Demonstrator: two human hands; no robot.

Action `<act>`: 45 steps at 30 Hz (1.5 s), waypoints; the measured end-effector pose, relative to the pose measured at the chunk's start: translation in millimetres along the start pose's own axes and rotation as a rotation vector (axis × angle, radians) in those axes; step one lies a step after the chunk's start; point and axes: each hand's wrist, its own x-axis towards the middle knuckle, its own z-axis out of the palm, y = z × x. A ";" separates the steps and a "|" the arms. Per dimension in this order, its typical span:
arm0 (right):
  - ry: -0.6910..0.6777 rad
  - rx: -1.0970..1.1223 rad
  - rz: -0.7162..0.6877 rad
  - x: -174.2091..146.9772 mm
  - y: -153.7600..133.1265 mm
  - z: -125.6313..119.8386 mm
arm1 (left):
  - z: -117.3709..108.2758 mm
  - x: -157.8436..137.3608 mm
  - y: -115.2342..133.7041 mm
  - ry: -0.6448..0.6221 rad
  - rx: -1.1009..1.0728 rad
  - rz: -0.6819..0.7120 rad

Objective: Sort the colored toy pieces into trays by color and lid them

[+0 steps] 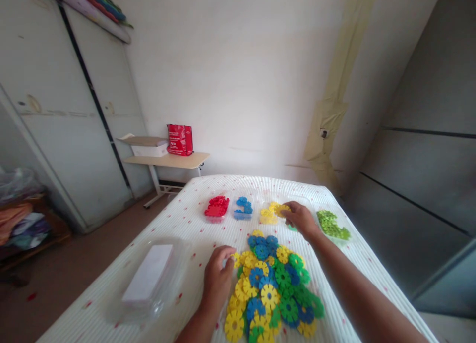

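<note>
My right hand (pixel 302 220) pinches a yellow snowflake disc (pixel 284 210) at the clear box of yellow discs (pixel 267 217). Fingers closed, my left hand (pixel 218 272) holds another yellow snowflake disc (pixel 236 259) at the left edge of a loose pile. That pile mixes yellow, blue and green notched discs (pixel 269 296), many overlapping. Left of the yellow box stand a clear box of blue discs (pixel 243 210) and one of red discs (pixel 216 207). Light green discs (pixel 330 225) fill a box at the right. A green disc (pixel 292 228) shows partly under my right hand.
A clear lidded box with a white block (pixel 148 276) lies on the left of the cloth-covered table (pixel 186 224). Behind, a small desk (pixel 186 160) carries a red bag (pixel 180 140) and a white carton (pixel 148 147). Cabinets (pixel 74 100) line the left wall.
</note>
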 end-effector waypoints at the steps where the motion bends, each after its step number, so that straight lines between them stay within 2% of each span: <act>1: 0.013 -0.016 -0.004 4.7 -2.1 2.5 | 0.0 0.2 0.4 0.003 -0.003 -0.002; 4: 0.025 -0.028 -0.016 10.8 -3.5 7.3 | -0.5 0.7 1.8 0.013 -0.014 -0.025; 7: 0.055 -0.072 -0.069 1.4 5.5 9.0 | -1.1 1.2 2.4 0.006 -0.009 -0.035; 10: 0.097 -0.177 -0.257 -24.8 26.9 7.5 | -0.8 1.2 0.7 -0.005 0.019 -0.039; 13: 0.023 -0.256 -0.349 -57.0 55.8 1.8 | 0.3 0.8 -1.8 -0.014 0.042 -0.036; 16: -0.029 -0.300 -0.292 -77.5 81.2 -5.5 | 2.0 1.6 1.0 -0.032 0.128 0.034; 19: 0.020 -0.296 -0.204 -80.7 93.7 -9.0 | 6.7 6.9 12.7 -0.101 0.341 0.137; 21: 0.034 -0.300 -0.163 -77.8 95.3 -8.4 | 13.4 13.1 22.8 -0.177 0.462 0.152; 25: 0.015 -0.327 -0.157 -74.3 94.4 -4.5 | 33.9 26.5 36.1 -0.292 0.570 0.073; 31: 0.032 -0.321 -0.191 -75.1 99.2 -2.6 | 52.5 34.5 34.5 -0.337 0.540 -0.044; 37: 0.020 -0.336 -0.198 -73.9 101.4 -2.1 | 37.6 38.0 18.0 -0.414 0.357 -0.151; 41: 0.021 -0.362 -0.210 -73.9 103.3 -1.2 | 18.9 48.0 6.4 -0.492 0.268 -0.143; 45: 0.000 -0.391 -0.198 -73.6 104.2 -0.8 | 8.5 62.2 8.8 -0.497 0.287 -0.107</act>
